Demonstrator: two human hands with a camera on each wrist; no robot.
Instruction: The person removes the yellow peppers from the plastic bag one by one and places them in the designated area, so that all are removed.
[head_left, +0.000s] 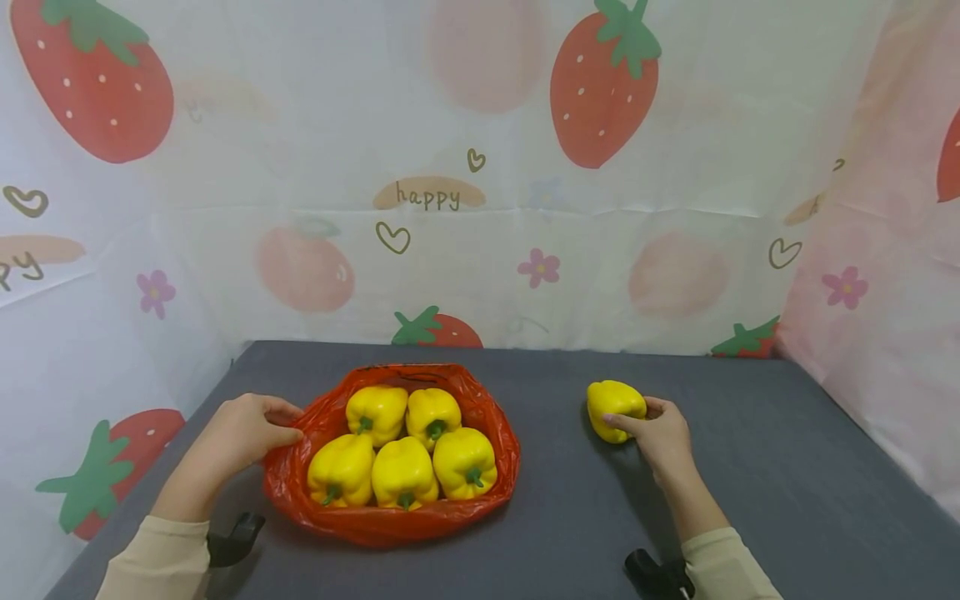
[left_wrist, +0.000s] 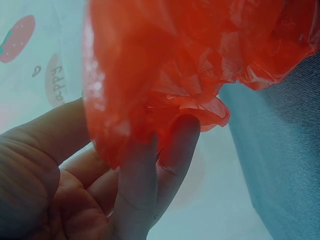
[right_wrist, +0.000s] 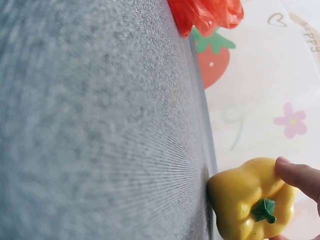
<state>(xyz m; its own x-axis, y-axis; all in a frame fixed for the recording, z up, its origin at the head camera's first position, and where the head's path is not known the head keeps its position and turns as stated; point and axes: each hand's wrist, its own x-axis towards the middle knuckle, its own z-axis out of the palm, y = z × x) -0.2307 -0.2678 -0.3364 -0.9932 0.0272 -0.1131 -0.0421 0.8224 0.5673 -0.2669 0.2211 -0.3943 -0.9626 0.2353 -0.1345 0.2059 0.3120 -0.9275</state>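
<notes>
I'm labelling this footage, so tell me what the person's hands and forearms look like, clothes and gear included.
The left hand and right hand are bare, without gloves. The left sleeve and right sleeve are plain cream or beige, ending near the wrists. A small black device juts out beside each cuff, left and right; I can't make out any cables.
</notes>
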